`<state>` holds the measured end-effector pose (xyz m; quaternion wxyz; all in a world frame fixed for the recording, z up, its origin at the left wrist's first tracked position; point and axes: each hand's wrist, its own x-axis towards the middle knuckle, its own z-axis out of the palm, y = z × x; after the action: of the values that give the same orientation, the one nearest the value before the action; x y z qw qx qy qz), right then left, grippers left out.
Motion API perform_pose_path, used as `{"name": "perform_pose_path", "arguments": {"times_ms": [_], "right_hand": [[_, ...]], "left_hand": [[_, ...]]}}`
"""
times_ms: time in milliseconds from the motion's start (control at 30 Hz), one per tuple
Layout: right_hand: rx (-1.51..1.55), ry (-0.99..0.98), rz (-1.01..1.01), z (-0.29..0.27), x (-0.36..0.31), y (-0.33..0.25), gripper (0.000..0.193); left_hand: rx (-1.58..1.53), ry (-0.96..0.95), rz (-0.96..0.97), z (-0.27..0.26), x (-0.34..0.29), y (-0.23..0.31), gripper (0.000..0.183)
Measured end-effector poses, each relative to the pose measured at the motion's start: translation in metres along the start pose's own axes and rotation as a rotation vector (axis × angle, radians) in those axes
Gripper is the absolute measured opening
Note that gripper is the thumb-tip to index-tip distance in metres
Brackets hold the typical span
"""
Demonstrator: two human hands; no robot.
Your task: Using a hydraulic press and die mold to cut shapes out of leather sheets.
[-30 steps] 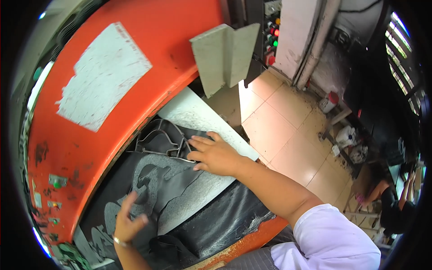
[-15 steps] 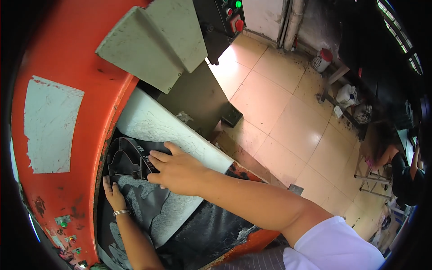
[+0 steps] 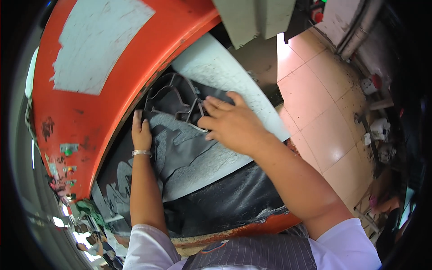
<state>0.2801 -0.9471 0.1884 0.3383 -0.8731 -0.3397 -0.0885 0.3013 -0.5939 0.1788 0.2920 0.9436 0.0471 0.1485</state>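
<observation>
A metal-strip cutting die [image 3: 185, 118] with a curved outline and an inner crossbar lies on a dark, irregularly cut sheet [image 3: 177, 150]. The sheet is spread over a white cutting board [image 3: 252, 94], against the orange machine body. My right hand [image 3: 236, 123] reaches in from the right, its fingers spread over the die's right corner and gripping the rim, the thumb low beside it. At the die's left end is my left hand [image 3: 141, 132], fingers straight and thumb apart, resting on the sheet with nothing in it. The fingers of the right hand hide part of the rim.
The orange machine body [image 3: 121, 108] rises close on the left, with green and red buttons [image 3: 68, 150] low on it. A pale metal plate [image 3: 254, 20] hangs above the board. Black covering [image 3: 220, 207] lies along the near edge. Tiled floor [image 3: 319, 121] and white containers [image 3: 380, 128] are at right.
My view has swung left, so the machine and board appear further right and more of my left arm shows. Both hands keep their places around the cutting die.
</observation>
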Motion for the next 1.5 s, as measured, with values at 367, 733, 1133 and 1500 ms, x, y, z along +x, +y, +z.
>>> {"name": "perform_pose_path", "arguments": {"times_ms": [367,733,1133,1500], "right_hand": [[-0.008,-0.011,0.009,-0.004,-0.011,-0.005,0.025],[-0.043,-0.015,-0.044,-0.001,-0.008,0.004,0.028],[-0.116,-0.066,0.009,0.010,-0.035,0.007,0.034],[-0.270,0.341,-0.060,-0.003,-0.021,-0.059,0.058]], "left_hand": [[0.100,0.020,0.025,0.009,-0.011,0.002,0.051],[0.203,0.049,0.059,0.014,-0.013,0.002,0.050],[0.426,-0.210,-0.037,-0.005,-0.084,0.022,0.062],[-0.125,0.334,-0.408,-0.210,-0.209,-0.126,0.050]]}}
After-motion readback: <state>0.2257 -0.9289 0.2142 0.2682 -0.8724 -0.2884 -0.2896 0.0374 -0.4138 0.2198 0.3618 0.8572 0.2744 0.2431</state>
